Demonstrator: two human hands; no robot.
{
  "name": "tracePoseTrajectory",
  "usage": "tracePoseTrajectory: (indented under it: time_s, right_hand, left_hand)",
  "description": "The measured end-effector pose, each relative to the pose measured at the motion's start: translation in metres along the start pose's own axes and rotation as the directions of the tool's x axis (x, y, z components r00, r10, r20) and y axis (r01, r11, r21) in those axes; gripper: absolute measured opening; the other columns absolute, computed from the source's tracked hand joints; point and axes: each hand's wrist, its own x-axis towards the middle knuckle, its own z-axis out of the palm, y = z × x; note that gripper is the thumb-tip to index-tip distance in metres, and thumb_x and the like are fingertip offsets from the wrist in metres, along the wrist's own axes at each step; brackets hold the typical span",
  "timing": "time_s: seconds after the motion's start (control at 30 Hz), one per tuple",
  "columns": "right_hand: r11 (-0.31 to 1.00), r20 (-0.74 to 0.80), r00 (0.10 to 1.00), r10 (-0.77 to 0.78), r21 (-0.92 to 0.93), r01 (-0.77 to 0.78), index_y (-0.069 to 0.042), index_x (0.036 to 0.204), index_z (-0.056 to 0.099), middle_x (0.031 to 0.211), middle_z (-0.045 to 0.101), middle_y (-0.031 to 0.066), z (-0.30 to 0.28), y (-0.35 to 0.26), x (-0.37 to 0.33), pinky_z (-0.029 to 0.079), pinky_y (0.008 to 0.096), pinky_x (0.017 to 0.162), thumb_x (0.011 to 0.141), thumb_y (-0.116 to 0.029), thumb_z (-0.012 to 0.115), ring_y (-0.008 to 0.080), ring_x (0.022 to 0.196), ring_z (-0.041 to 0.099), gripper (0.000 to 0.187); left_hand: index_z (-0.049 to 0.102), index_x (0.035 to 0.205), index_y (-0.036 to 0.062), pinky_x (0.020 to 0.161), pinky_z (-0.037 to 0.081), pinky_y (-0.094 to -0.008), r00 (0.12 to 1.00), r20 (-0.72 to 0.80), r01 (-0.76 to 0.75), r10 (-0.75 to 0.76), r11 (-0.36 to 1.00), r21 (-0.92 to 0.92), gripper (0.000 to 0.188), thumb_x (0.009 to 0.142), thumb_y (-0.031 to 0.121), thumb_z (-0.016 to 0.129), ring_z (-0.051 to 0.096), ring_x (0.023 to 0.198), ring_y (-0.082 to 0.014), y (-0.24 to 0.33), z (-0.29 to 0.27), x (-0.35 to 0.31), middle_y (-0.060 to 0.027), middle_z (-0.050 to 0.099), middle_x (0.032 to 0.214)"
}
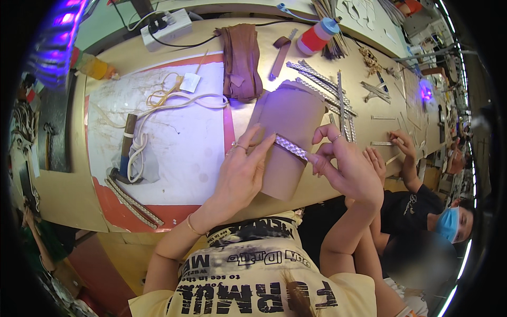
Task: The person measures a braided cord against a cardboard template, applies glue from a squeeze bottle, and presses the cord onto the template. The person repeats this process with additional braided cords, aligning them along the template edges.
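Observation:
A short, silvery-white braided strip lies across a brown sheet of card or leather that looks curved like a roll. My left hand presses the strip's left end with its fingertips. At the other end, my right hand pinches the strip between thumb and fingers. Its remaining fingers are curled and raised. What lies beneath the strip is hidden.
More braided strips lie beyond the roll, beside folded brown strips and a red bottle with a blue cap. A hammer and white cord rest on the white board. A co-worker's hand is at the right.

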Motion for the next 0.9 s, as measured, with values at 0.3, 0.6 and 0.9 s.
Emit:
tracePoseTrajectory:
  time_s: [0.3,0.6,0.9]
  right_hand:
    - [0.95,-0.164,0.985,0.06,0.311,-0.006,-0.002,0.108,0.044,0.067,0.061,0.0086,0.018,0.033,-0.022,0.045,0.0296,0.057,0.091,-0.008,0.061,0.0184,0.061,0.061,0.025]
    - [0.88,-0.239,0.971,-0.002,0.461,0.116,-0.002,0.104,0.042,0.07,0.061,0.0069,0.036,0.058,-0.021,0.045,0.0261,0.061,0.092,-0.01,0.062,0.0118,0.065,0.058,0.024]
    - [0.802,-0.145,0.989,0.031,0.594,0.062,-0.003,0.107,0.041,0.078,0.059,0.0024,0.037,0.064,-0.021,0.044,0.0215,0.071,0.093,-0.006,0.06,0.0075,0.076,0.057,0.024]
  left_hand:
    - [0.055,0.13,0.0065,0.087,0.048,-0.0428,0.999,0.044,0.002,-0.003,1.0,0.024,0.049,0.083,-0.003,0.054,0.06,0.101,-0.0343,0.007,0.007,-0.001,-0.0227,0.045,0.136]
    - [0.055,0.131,0.0065,0.087,0.049,-0.0415,0.997,0.071,0.025,-0.03,0.997,0.071,0.046,0.086,-0.004,0.053,0.06,0.101,-0.0328,0.012,0.006,-0.001,-0.0237,0.045,0.135]
    - [0.056,0.129,0.0045,0.085,0.05,-0.0397,0.997,0.075,0.007,-0.017,0.991,0.133,0.046,0.085,-0.007,0.054,0.06,0.101,-0.0316,0.018,0.005,0.002,-0.0235,0.045,0.135]
